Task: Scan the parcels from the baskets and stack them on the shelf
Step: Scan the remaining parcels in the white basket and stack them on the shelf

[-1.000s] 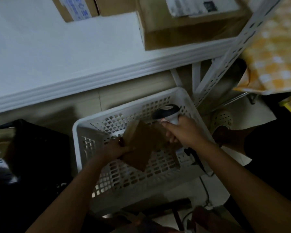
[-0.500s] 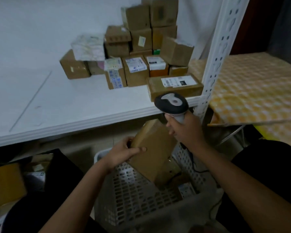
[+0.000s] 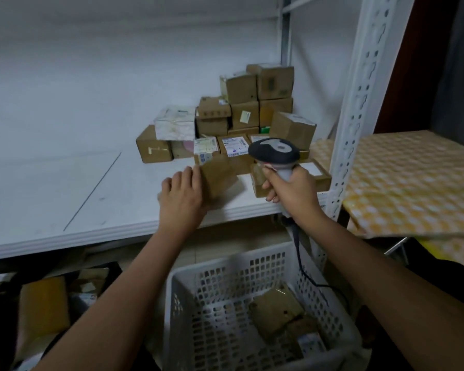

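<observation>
A plain brown parcel (image 3: 218, 178) lies tilted and blurred on the white shelf board (image 3: 65, 183), just in front of a stack of several cardboard parcels (image 3: 244, 113). My left hand (image 3: 182, 195) holds the parcel by its left side, fingers along its edge. My right hand (image 3: 292, 195) grips the handle of a black and grey barcode scanner (image 3: 273, 153), held up beside the parcel at the shelf's front edge. Below stands the white perforated basket (image 3: 225, 263) with brown parcels (image 3: 276, 309) lying in it.
A white perforated shelf upright (image 3: 359, 103) rises at the right, with a yellow checked cloth (image 3: 413, 183) on a surface beyond it. The scanner cable (image 3: 303, 269) hangs down into the basket. A dark bin (image 3: 43, 306) with more parcels is at the lower left.
My left hand has lifted the brown parcel out of the basket and brought it onto the shelf in front of the stack. The right hand rose with the scanner, and my view tilted upward.
</observation>
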